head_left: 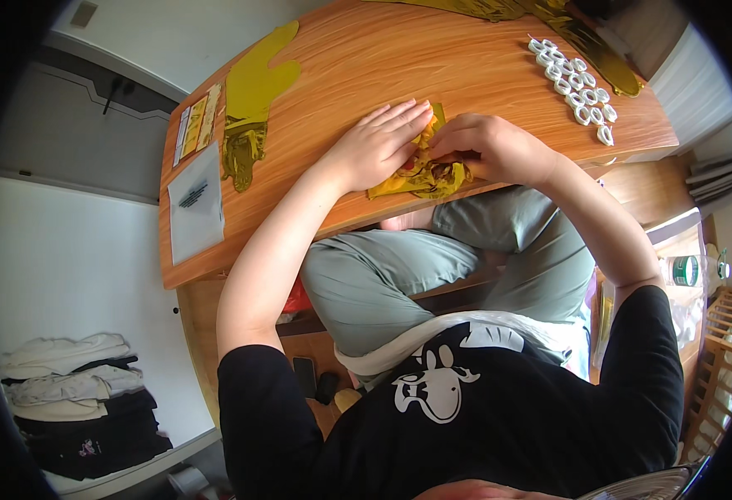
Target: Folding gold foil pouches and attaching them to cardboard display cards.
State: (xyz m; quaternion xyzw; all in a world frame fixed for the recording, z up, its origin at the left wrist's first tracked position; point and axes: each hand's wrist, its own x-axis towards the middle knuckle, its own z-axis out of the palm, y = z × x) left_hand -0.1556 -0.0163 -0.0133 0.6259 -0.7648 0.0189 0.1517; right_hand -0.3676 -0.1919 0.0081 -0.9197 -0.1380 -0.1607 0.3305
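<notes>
Crumpled shiny gold foil [441, 182] lies at the near edge of the wooden table, in front of my crossed legs. My left hand [380, 148] rests flat with its fingers stretched out, its thumb side against the foil. From the other side, my right hand [499, 148] bends its fingers down onto the foil and pinches it; its fingertips are partly hidden. A strip of the same foil sticks out beyond the hands. At the table's left lies a flat gold foil piece [259, 83] with rounded lobes, its lower end crumpled.
Several small white coiled rings [578, 83] sit in rows at the right. More gold foil [587, 48] runs along the far right edge. A translucent bag [197, 204] and a printed packet [197, 125] lie at the left. Folded clothes [87, 400] are stacked on a white surface.
</notes>
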